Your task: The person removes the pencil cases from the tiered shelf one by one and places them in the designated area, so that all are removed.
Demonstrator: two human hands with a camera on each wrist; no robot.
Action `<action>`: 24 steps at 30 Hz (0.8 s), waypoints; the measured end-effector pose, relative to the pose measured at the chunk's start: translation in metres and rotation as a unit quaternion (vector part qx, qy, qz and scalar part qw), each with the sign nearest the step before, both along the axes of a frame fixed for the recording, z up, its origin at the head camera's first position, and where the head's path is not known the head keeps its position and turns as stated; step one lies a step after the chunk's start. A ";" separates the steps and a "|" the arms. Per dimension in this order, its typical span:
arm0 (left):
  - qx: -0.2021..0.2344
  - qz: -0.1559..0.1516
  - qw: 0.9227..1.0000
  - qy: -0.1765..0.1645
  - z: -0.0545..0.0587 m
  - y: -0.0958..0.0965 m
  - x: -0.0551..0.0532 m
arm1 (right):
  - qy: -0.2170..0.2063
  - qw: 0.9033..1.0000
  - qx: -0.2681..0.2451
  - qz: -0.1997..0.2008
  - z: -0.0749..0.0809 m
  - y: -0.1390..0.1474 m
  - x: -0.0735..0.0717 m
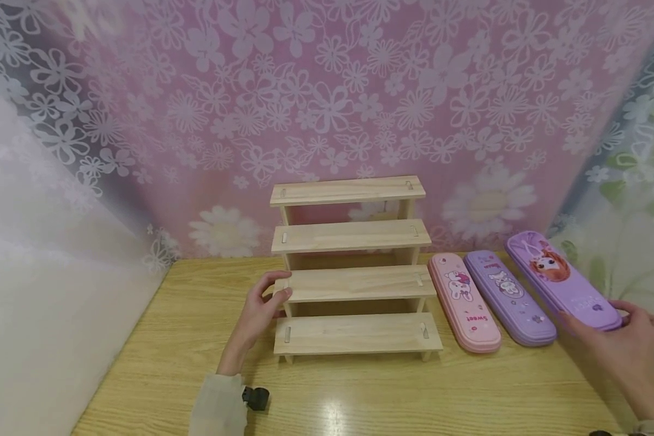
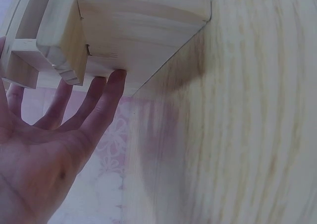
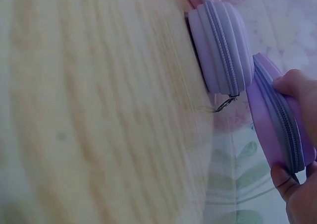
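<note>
A wooden step rack point(image 1: 354, 284) with several tiers stands on the table. At its left end my left hand point(image 1: 264, 303) grips a lower tier, thumb and index finger over the board's end. The left wrist view has other fingers of the left hand point(image 2: 64, 130) touching the rack's side panel point(image 2: 138, 30). On the right, my right hand point(image 1: 629, 339) holds the near end of a purple zip pencil case point(image 1: 564, 281) with a cartoon girl on its lid. In the right wrist view, the thumb lies across the held case point(image 3: 277, 117), which is tilted off the table.
Between rack and held case lie a pink pencil case point(image 1: 463, 303) and a lilac pencil case point(image 1: 509, 297), side by side. A flowered curtain point(image 1: 327, 121) hangs behind the wooden table point(image 1: 207, 321). Pale fabric point(image 1: 49, 290) borders the left side.
</note>
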State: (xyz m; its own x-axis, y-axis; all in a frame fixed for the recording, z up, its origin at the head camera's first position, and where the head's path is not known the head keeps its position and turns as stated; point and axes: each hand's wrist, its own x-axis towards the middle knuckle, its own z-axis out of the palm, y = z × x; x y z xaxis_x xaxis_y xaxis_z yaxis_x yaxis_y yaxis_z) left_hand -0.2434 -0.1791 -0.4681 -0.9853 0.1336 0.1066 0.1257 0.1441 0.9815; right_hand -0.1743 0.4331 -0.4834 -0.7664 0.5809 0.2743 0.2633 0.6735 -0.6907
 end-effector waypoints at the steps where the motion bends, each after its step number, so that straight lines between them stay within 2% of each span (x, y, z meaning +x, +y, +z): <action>1: -0.001 0.001 1.000 0.000 0.000 0.000 -0.001 | -0.002 1.000 0.002 0.003 -0.001 0.001 -0.002; 15: -0.003 -0.003 1.000 0.004 0.003 0.002 0.002 | -0.052 0.998 0.023 0.008 -0.007 0.011 -0.011; 24: -0.002 -0.001 1.000 -0.001 0.001 0.000 0.002 | -0.077 0.997 0.007 0.011 -0.003 0.008 -0.010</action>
State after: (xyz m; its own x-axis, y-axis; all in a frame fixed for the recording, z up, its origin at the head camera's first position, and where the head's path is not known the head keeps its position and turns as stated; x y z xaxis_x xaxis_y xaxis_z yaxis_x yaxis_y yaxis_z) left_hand -0.2416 -0.1790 -0.4672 -0.9852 0.1360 0.1041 0.1241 0.1485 0.9811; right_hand -0.1844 0.4411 -0.4867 -0.8128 0.5601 0.1601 0.3505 0.6898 -0.6335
